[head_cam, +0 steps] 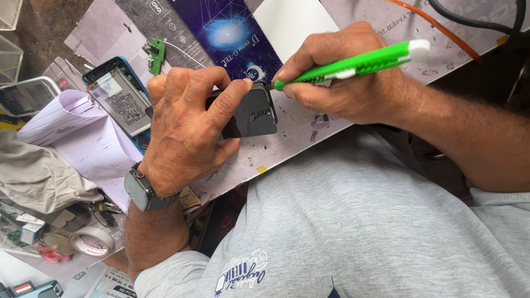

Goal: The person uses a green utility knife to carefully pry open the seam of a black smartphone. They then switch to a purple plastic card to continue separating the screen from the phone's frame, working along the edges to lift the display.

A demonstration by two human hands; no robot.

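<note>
I take the phone [251, 113] as my landmark: a small black slab held on edge over the board [309, 129], just above my grey shirt [353, 221].

Nearest me, my left hand [185, 129] wraps the phone from its left, thumb and fingers closed around the body, forefinger pressing its top edge. That fingertip sits right beside the point where the tool meets the case. If the tip skids along the seam, I judge it would run straight into that finger.

To the phone's right, my right hand [337, 77] pinches a green cutter [353, 63] in a closed pen grip, its tip touching the phone's upper right corner. Too much push could gouge the case or snap the tip; I cannot tell how far the blade is out.

Left of the phone lies an opened handset [118, 94] with its insides bare, and beyond that a small green circuit piece [157, 55]. A jolt of my left elbow could knock them off the paper [88, 138].
</note>
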